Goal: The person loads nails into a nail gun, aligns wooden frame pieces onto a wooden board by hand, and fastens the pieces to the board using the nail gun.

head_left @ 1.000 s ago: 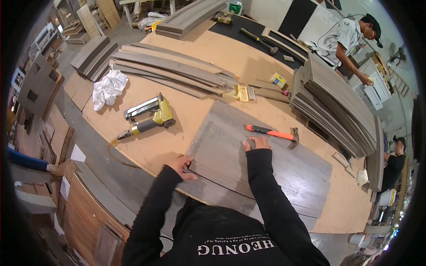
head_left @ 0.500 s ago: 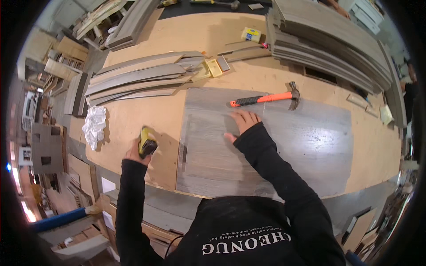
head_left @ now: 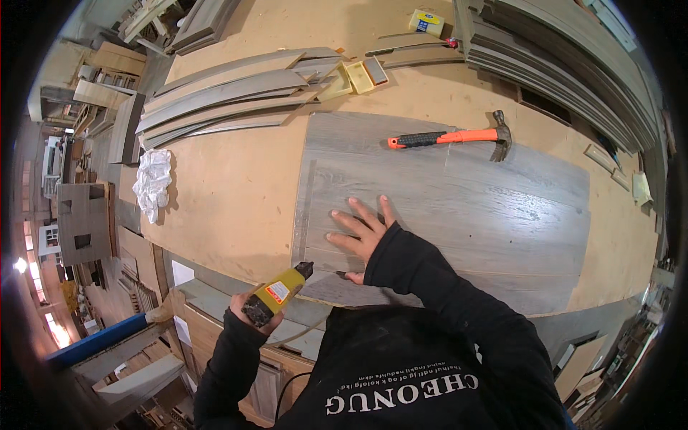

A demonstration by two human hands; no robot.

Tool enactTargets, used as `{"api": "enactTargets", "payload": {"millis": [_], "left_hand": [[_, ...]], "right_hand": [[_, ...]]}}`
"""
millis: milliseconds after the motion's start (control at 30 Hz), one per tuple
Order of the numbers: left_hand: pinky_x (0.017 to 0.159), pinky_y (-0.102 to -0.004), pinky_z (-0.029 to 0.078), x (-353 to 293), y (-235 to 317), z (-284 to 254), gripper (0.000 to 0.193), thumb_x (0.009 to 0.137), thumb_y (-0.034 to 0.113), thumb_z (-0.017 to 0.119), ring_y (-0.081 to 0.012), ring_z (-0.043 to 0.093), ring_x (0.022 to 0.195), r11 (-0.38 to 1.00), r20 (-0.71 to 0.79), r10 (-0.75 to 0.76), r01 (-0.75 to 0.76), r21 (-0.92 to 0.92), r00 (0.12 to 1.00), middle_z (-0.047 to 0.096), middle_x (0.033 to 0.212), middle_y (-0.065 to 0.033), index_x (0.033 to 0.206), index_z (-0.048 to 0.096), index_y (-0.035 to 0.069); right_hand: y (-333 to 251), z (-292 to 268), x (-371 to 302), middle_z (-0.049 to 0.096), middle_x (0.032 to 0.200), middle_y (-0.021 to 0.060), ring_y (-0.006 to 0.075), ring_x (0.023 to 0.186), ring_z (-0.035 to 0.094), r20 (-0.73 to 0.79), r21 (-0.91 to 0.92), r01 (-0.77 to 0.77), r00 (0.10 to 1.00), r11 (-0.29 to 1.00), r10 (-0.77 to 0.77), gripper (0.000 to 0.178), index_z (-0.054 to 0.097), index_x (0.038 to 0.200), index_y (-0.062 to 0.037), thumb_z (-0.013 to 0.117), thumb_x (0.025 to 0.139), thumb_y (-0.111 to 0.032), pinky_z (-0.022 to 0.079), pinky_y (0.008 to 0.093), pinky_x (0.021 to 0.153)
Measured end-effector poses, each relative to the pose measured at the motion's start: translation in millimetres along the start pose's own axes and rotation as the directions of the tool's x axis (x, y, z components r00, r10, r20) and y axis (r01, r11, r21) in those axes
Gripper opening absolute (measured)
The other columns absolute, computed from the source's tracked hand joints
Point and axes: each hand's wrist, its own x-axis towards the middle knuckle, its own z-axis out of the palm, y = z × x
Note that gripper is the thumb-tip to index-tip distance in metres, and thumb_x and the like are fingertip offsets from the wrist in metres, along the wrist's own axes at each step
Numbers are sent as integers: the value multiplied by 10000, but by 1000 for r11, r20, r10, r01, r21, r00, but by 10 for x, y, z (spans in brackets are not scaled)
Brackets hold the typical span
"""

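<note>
My left hand [head_left: 247, 313] grips a yellow-and-black handheld tool [head_left: 281, 289] with a dark pointed nozzle, over the table's near edge; its exact kind is not clear. The nozzle points toward the lower left corner of a grey wood-grain panel [head_left: 516, 236]. My right hand [head_left: 364, 233] rests on that panel, fingers spread, nothing held. Farther up the panel lies a claw hammer [head_left: 462, 135] with an orange and black handle, its head to the right.
Grey strips [head_left: 229, 93] lie at the far left, beside small yellow boxes [head_left: 367, 76]. A crumpled white cloth [head_left: 153, 184] sits near the left edge. Tall stacks of grey boards [head_left: 559, 79] fill the far right. A pale block with a label [head_left: 428, 24] is at the back.
My left hand has brought the yellow tool nearer and turned its nozzle toward the panel's edge. My right hand has slid nearer and left across the panel, fingers spreading. The view has shifted slightly.
</note>
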Motion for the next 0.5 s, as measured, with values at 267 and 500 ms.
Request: {"api": "enactTargets", "payload": {"millis": [267,500], "left_hand": [[565,-326,486,107,-73,38,296,603,251,648,-310,594,605,983,27,31,-36,182,999,590,626,-133,781,567,29],[577,-326,486,91,23,-43,315,591,256,661,-311,596,625,961,43,45,-55,271,998,595,649,-140,801,573,38]], "right_hand": [[33,38,-2,269,1355,78,307,1282,150,-9,13,-5,1000,1000,5,668,449,1199,-205,626,617,-481,129,651,922],[24,-52,11,262,1357,80,311,1282,146,-14,5,11,1000,1000,-11,666,447,1200,-203,630,620,-476,125,652,922]]}}
